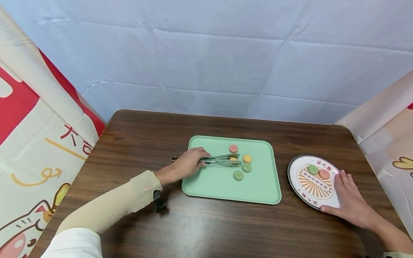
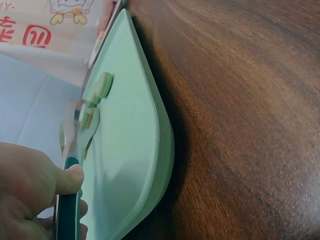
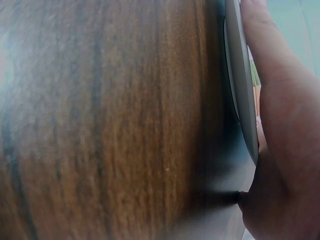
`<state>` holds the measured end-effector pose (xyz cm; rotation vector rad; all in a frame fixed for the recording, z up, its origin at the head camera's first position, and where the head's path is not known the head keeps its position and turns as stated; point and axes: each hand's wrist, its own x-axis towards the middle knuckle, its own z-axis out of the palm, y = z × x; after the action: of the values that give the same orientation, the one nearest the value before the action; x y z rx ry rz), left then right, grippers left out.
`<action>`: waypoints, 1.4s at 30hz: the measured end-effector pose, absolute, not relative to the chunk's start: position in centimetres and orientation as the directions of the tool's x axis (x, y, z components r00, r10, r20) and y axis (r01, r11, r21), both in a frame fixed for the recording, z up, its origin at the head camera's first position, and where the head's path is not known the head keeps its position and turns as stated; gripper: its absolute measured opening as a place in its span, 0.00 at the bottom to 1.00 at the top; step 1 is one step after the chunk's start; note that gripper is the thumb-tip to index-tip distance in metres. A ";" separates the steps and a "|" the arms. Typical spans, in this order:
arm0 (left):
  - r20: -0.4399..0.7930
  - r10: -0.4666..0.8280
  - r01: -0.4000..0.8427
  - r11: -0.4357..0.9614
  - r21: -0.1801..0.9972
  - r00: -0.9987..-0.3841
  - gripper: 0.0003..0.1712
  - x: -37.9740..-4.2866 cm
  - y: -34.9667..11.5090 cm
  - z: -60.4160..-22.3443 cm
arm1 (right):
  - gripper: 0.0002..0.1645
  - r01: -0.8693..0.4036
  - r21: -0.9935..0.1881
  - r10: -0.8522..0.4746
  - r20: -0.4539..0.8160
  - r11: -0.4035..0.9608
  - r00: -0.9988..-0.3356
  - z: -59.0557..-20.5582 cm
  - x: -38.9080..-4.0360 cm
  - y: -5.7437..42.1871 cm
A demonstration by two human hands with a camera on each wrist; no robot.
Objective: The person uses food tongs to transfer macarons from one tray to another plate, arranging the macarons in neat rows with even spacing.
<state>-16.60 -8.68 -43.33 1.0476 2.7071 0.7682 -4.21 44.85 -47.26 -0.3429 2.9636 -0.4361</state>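
My left hand (image 1: 191,163) grips metal tongs (image 1: 222,157) by their dark handles, low over a light green tray (image 1: 206,186). Between the tong ends is a yellow macaron (image 1: 233,159), partly hidden by the metal. Close to the tips lie a pink macaron (image 1: 233,148), a second yellow macaron (image 1: 247,159) and two green macarons (image 1: 238,175). At the right, my right hand (image 1: 351,200) rests spread against the edge of a round white plate (image 1: 306,195), fingers fairly straight and thumb at the near rim. A green macaron (image 1: 312,170) and a pink macaron (image 1: 324,174) sit on the plate.
Tray and plate stand apart on a dark wooden table (image 1: 145,222). Behind the table hangs a pale blue cloth (image 1: 206,71). Printed cloths drape at both sides, including a red and white one (image 1: 42,161) at the left. A dark strap (image 1: 158,201) hangs from the left wrist.
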 end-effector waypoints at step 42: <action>0.063 0.664 0.603 0.630 0.490 -0.745 0.19 -16.8 -8.7 -42.9 | 0.77 -0.219 -0.299 -0.251 -0.074 0.929 -0.965 -47.4 -4.1 44.9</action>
<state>-16.79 -8.66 -42.93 1.0633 2.7228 0.7500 -4.15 44.92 -47.37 -0.3633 2.9756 -0.4416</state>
